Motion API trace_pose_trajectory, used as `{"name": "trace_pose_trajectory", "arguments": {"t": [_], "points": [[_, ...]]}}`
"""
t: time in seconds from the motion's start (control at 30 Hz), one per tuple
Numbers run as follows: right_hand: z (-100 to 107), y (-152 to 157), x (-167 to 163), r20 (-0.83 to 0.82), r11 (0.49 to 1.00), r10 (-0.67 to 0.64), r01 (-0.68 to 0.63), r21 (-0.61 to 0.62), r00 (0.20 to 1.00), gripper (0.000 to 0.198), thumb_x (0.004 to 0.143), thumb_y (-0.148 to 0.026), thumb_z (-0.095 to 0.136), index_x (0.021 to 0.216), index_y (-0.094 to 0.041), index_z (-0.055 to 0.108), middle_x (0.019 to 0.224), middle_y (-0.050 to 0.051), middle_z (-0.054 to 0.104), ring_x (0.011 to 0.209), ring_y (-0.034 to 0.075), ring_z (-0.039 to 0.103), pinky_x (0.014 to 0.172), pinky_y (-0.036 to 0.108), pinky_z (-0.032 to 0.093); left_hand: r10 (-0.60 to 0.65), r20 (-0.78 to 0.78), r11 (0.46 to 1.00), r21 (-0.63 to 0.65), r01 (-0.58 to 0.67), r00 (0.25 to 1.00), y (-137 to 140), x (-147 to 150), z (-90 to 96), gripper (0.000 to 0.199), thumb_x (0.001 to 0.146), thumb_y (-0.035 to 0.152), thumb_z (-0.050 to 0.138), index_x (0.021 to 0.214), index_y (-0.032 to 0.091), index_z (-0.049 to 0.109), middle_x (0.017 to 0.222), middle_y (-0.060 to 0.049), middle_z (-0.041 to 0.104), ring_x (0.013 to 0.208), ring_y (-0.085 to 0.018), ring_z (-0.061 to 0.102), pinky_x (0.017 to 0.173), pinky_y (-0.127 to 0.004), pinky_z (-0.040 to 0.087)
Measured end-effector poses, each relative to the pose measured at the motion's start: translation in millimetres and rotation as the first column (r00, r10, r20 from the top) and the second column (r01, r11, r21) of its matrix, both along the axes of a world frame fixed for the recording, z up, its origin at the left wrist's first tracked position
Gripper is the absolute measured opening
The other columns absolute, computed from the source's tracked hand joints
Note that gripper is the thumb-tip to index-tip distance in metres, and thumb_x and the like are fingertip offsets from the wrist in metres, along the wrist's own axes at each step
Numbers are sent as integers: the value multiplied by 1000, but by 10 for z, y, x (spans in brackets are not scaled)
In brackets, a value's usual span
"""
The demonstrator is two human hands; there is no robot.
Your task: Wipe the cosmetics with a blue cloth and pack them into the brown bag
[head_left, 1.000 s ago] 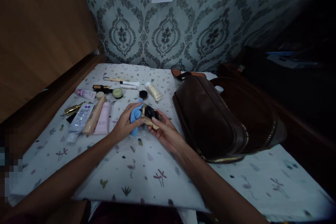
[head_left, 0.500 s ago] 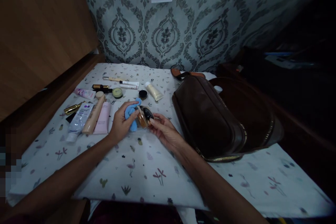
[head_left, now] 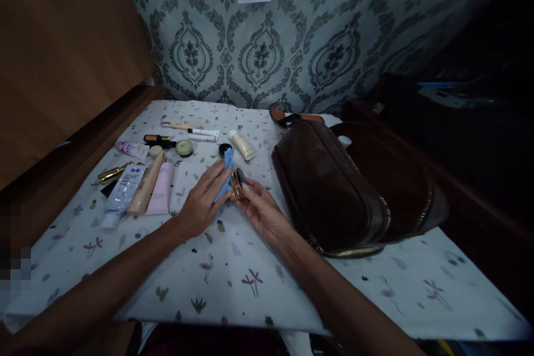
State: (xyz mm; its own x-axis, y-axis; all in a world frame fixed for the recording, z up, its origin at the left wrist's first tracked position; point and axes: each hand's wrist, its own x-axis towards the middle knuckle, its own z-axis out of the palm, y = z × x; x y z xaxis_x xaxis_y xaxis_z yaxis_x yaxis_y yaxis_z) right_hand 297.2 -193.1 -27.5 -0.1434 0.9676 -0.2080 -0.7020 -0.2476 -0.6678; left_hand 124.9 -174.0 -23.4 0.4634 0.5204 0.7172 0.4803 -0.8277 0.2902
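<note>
My left hand (head_left: pixel 208 192) is closed on a blue cloth (head_left: pixel 228 169) and presses it against the left side of a small gold-and-amber item with a dark oval face (head_left: pixel 237 182). That item looks glassy; its exact kind I cannot make out. Fingers of my right hand (head_left: pixel 262 207) grip it from the right, over the table. Just behind the cloth sits a small black-lidded jar (head_left: pixel 225 149), partly covered by it. A cream tube (head_left: pixel 243 146) lies beyond the hands.
Left of my hands lie a pink tube (head_left: pixel 161 189), a beige tube (head_left: pixel 146 184), a clear tube (head_left: pixel 124 192), a gold tube (head_left: pixel 112 173) and a green jar (head_left: pixel 184 148). Brushes (head_left: pixel 177 125) lie behind. A brown leather bag (head_left: pixel 325 189) stands open at the right on the patterned cloth (head_left: pixel 208 300).
My left hand has flattened the blue cloth against the item's side, with its fingers now pointing up and right. The item has turned, so its dark face shows more edge-on.
</note>
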Motion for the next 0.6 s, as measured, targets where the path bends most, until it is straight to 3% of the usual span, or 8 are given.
{"name": "trace_pose_trajectory", "arguments": {"t": [0.13,0.27,0.43,0.6], "points": [[22,-31,-18,-48,999,18,-16,38,999,39,59,-19,91,91,-22,67,88,-3,73,78,11,67,74,24,57,-86,-2,989,121,86,996,-37,56,31,60,99,14,48,155,23,29,147,-15,49,143,-28,39,113,-49,45],[66,-29,-43,-130,1000,6,-2,26,992,33,60,-23,91,86,-19,72,87,-2,74,77,9,66,74,19,55,-151,-2,976,157,149,989,-90,104,55,56,99,9,46,153,17,32,139,-18,55,141,-27,43,109,-49,50],[100,-15,-31,-341,997,-17,-8,-73,940,20,68,-25,88,75,-17,71,75,-3,73,67,6,63,61,12,53,-207,-49,958,194,213,977,-138,117,52,46,101,9,40,147,15,40,131,-16,61,139,-25,46,105,-48,55],[61,-23,59,-454,979,91,-163,-124,887,25,65,-16,89,82,-15,71,69,-6,71,58,3,60,51,8,49,-247,-102,928,262,266,964,-199,140,82,42,99,5,42,141,7,45,128,-16,64,137,-24,49,106,-43,55]]}}
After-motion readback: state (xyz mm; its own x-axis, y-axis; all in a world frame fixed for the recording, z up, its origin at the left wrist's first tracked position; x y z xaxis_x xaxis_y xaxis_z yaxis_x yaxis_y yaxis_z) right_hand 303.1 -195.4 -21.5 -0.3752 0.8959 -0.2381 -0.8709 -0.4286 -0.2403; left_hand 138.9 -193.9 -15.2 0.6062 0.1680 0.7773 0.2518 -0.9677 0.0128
